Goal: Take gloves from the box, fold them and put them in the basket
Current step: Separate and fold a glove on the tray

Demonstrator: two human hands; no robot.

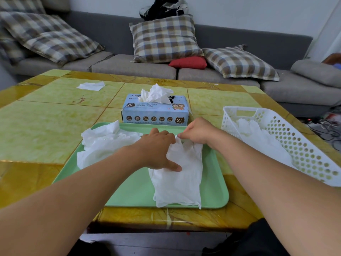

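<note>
Two bare hands are meeting over a white glove (177,180) lying on the green tray (212,193) at lower centre of the frame. Across the counter (46,126), the white basket (295,145) at right is holding more gloves, and the blue box (155,111) is standing above the tray. Left hand (156,150) is pressing the glove with its thumb; right hand (197,131) is pinching the glove's upper edge with curled fingers (184,135).

head-worn view, forward and down, close over table (46,126)
</note>
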